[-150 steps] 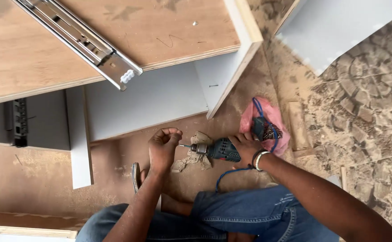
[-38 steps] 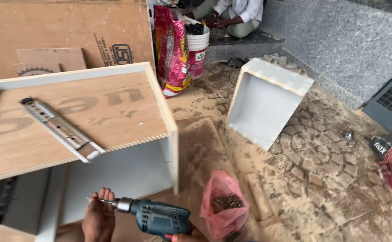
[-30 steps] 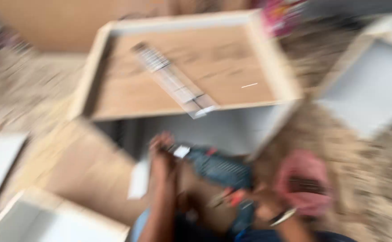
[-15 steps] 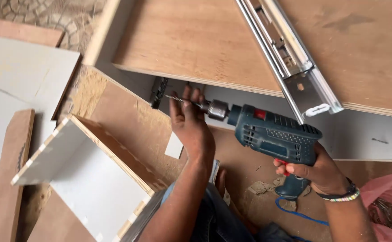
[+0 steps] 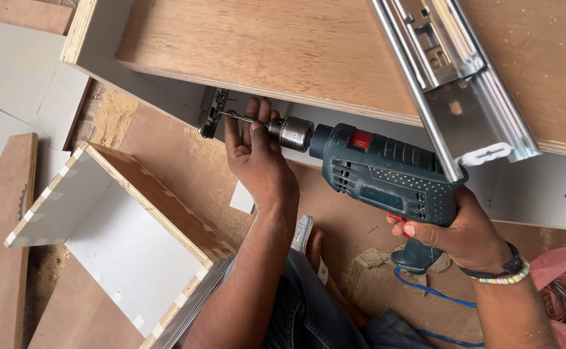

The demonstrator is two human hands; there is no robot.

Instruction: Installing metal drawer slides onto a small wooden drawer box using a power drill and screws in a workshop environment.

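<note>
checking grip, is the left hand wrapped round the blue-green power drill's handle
No, the right hand grips the blue-green power drill by its handle, while the left hand steadies the bit near the silver chuck.

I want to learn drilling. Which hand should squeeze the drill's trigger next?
Probably the right hand: it already grips the blue drill's handle, finger by the trigger. The left hand is up at the bit.

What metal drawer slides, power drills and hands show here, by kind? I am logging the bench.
Silver drawer slide: 1
Dark drawer slide: 1
Blue-green power drill: 1
Hands: 2, left hand and right hand
Total: 5
</note>
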